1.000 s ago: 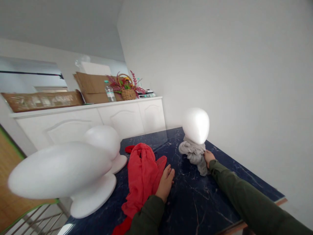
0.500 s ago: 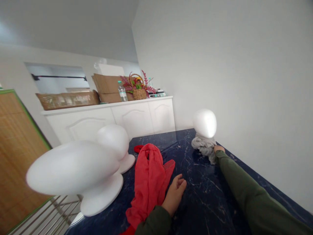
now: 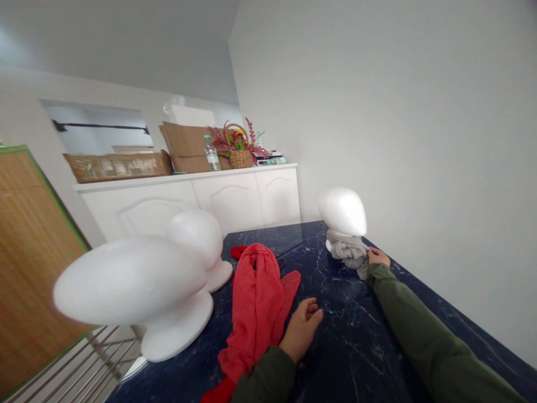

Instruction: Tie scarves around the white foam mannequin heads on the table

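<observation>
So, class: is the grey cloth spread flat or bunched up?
Bunched up: the grey cloth shows crumpled folds below one white head form.

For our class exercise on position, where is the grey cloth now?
In the head view, the grey cloth is right of centre, bunched at the neck of the rightmost white head form, with the right grip at its right edge.

We are in a plain indoor room, a home or a small workroom; we cannot tell which. Well beyond our left hand [image 3: 302, 331], a white panelled cabinet [image 3: 229, 202] carries cardboard boxes [image 3: 187, 146], a water bottle [image 3: 212, 157] and a basket of flowers [image 3: 241, 159]. Left of that hand, two white mannequin heads [image 3: 130, 277] suggest work or display. Past our right hand [image 3: 378, 257] rises a bare, pale wall [image 3: 398, 123].
</observation>
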Demonstrator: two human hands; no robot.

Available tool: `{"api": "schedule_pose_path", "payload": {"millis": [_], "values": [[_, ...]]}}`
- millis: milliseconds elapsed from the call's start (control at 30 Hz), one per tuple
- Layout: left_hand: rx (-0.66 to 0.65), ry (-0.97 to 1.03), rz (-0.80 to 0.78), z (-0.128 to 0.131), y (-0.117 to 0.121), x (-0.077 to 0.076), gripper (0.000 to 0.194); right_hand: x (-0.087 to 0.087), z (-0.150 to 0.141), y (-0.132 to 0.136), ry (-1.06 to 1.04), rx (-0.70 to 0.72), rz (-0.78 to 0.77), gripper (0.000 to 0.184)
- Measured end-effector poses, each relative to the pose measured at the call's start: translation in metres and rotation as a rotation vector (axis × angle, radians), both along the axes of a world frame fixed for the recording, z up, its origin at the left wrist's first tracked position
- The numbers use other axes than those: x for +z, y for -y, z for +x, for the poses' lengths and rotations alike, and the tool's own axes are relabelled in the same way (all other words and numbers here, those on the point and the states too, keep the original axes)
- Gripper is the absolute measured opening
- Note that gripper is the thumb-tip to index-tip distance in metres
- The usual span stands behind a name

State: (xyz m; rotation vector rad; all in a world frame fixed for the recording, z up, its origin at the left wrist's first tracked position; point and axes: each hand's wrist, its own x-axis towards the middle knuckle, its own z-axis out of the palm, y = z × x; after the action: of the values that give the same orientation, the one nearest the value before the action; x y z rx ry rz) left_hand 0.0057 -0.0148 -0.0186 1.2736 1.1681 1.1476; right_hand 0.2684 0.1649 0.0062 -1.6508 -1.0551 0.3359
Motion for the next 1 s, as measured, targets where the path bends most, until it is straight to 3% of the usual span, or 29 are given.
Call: {"api": "schedule_pose_path", "payload": {"millis": [267, 600, 767, 867, 1000], "values": [[0.008, -0.027, 0.023, 0.000, -0.001, -0.001, 0.044, 0.003, -0.006, -0.001, 0.082, 0.084, -0.090, 0.035], [0.002, -0.078, 0.067, 0.000, 0.000, -0.003, 0.041, -0.013, -0.014, -0.011, 0.249, 0.236, -0.199, 0.050], [0.011, -0.074, 0.080, 0.002, 0.002, 0.002, 0.042, -0.015, -0.014, -0.011, 0.276, 0.227, -0.192, 0.050], [0.109, -0.174, 0.202, -0.013, 0.003, 0.024, 0.039, -0.012, -0.013, -0.004, 0.262, 0.177, -0.156, 0.055], [0.484, -0.456, 0.435, -0.057, 0.000, 0.054, 0.043, -0.004, -0.017, 0.015, 0.379, 0.031, 0.017, 0.060]]}}
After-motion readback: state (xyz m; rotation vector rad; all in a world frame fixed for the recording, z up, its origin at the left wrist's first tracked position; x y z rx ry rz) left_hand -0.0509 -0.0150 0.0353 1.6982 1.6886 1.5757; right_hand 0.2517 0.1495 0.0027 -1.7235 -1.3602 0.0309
